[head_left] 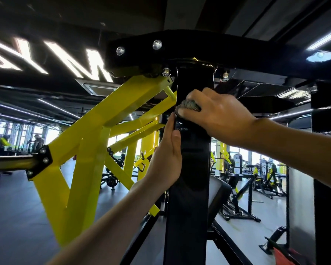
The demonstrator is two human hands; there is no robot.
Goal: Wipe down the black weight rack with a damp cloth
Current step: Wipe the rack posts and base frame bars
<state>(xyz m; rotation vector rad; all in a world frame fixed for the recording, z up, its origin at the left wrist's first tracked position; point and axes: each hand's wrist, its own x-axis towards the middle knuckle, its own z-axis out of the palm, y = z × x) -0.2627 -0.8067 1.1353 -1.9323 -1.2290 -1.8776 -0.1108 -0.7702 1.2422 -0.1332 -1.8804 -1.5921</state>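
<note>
- Reaching up from the lower edge of the view, both bare forearms rise toward one upright of the black weight rack (189,188), which stands straight ahead, nearest the camera.
- The left hand (167,157) lies flat along the upright's left edge, its fingers straight and together and the thumb at the front corner. It grips nothing. I judge it is there to steady the person while the other hand rubs.
- The right hand (218,113) sits higher, with its fingers curled tight round a bunched grey cloth (189,105). It presses the cloth onto the upright's front face at the left edge, a little below the top joint. Bunching probably gives a firm pad for scrubbing.
- The face under the cloth shines, but I cannot tell whether that is damp or gloss paint.
- A black cross plate (199,48) with domed bolts (157,44) caps the upright.
- No bucket, basin or spray bottle shows, so where the cloth gets wetted cannot be said.
- A yellow machine frame (88,150) slants up behind on the left, meeting the rack near its top.
- Farther off are a padded seat (218,194), more gym machines (256,178) and a lit sign (46,58) overhead.
</note>
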